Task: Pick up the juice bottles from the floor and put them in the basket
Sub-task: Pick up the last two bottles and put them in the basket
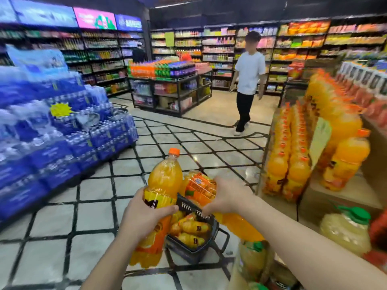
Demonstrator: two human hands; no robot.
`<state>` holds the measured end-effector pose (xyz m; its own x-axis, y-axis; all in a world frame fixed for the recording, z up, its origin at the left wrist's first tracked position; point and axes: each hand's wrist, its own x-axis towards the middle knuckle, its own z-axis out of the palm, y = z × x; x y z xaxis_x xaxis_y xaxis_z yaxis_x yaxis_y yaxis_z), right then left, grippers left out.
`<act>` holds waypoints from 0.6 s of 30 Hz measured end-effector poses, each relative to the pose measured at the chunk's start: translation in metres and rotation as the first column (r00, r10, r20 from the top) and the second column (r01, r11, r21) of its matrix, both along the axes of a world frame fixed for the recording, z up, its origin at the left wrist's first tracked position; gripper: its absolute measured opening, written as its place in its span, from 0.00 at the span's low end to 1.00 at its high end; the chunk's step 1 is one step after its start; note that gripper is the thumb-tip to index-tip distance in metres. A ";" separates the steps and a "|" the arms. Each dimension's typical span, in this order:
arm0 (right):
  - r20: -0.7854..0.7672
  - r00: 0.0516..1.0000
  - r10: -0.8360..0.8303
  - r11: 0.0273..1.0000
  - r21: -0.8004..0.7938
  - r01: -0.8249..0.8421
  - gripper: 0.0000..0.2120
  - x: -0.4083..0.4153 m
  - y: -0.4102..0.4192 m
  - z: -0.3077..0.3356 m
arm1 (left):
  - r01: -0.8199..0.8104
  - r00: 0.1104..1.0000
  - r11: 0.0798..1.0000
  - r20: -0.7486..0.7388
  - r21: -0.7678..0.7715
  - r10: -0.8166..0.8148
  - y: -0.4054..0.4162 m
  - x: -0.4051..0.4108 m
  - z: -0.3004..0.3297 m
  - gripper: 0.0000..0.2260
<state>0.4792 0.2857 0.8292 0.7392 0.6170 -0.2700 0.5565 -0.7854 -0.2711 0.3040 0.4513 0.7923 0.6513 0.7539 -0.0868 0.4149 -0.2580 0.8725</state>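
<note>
At lower centre of the frame our left hand (144, 212) wraps a tall juice bottle (161, 185) around its label, held upright just left of the basket (194, 243). Our right hand (226, 195) grips a second bottle (201, 187) above the basket, where smaller bottles (192, 229) lie.

upright orange juice bottle (162, 185), second bottle (201, 188) over dark basket (188, 206)

Two bare, sleeveless forearms (117, 254)
</note>
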 end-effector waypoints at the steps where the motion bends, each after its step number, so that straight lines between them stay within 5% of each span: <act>1: 0.003 1.000 0.012 1.000 -0.003 -0.012 0.50 0.014 0.017 -0.004 | -0.006 1.000 1.000 -0.005 0.005 0.006 0.013 0.012 -0.003 0.42; 18: -0.069 0.996 -0.057 0.998 -0.035 0.054 0.48 0.243 0.204 -0.067 | 0.018 0.994 0.999 -0.104 -0.043 -0.022 0.210 0.243 -0.051 0.39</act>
<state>0.7222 0.4893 0.7620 0.7507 0.5655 -0.3417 0.4925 -0.8237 -0.2810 0.5468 0.6617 0.7408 0.6517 0.7351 -0.1868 0.4997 -0.2308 0.8349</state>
